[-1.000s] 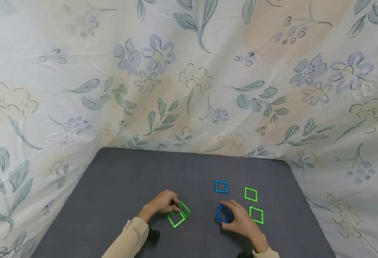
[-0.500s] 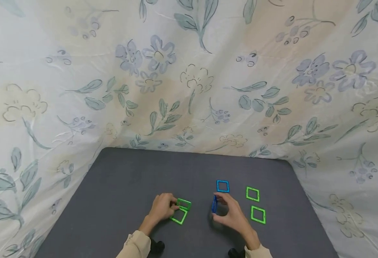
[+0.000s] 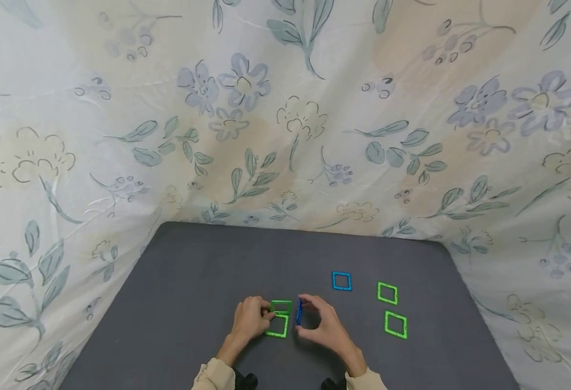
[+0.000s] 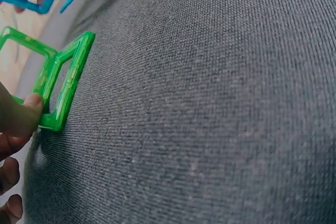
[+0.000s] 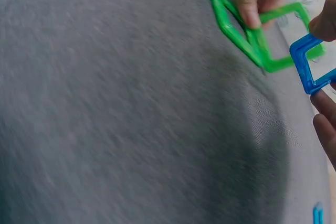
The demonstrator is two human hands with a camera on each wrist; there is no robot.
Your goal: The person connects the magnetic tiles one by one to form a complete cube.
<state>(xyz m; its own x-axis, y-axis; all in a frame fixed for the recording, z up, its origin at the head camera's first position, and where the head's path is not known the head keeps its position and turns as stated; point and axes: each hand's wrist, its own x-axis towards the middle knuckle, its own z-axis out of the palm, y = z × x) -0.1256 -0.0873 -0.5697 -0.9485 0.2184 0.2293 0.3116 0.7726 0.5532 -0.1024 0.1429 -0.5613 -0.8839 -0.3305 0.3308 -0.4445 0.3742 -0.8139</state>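
hands (image 3: 251,319) (image 3: 326,327) pinch green frames (image 3: 279,319) and blue frame (image 3: 298,312).

Dark grey table (image 3: 192,281) with a finely woven fabric surface, its far corners rounded, hemmed in behind and on both sides by a pale flowered cloth (image 3: 285,135). Lying flat near the front middle, a green square frame (image 3: 277,326), with a second green frame (image 3: 281,307) rising from its far edge. Further back and to the right, flat on the fabric, a blue square frame (image 3: 341,281). Right of that, two more green square frames, one behind (image 3: 387,293) and one in front (image 3: 395,325), near each other but apart.
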